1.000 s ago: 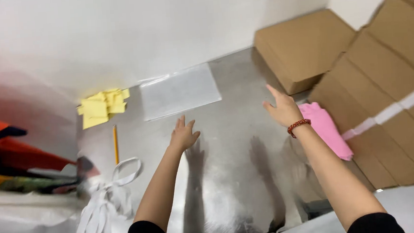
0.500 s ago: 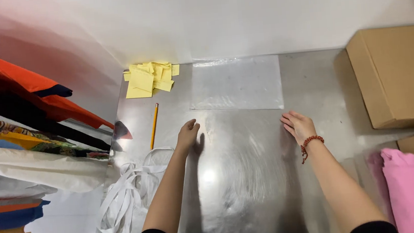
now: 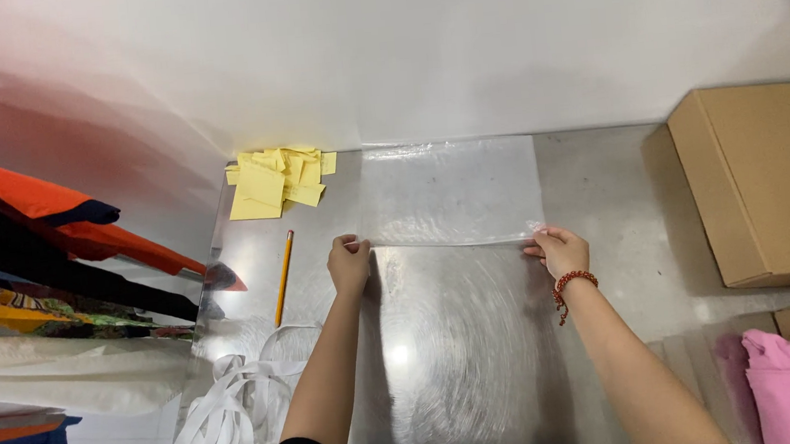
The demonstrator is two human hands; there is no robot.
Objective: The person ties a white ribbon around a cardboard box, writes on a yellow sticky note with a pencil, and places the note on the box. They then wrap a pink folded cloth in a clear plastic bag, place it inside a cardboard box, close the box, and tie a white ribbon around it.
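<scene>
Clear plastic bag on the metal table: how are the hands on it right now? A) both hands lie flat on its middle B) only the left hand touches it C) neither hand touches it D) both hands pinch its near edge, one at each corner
D: the left hand and right hand each pinch a near corner of the clear plastic bag.

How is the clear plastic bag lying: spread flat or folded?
Spread flat: the clear plastic bag lies unfolded on the metal table, left hand and right hand pinching its near corners.
</scene>
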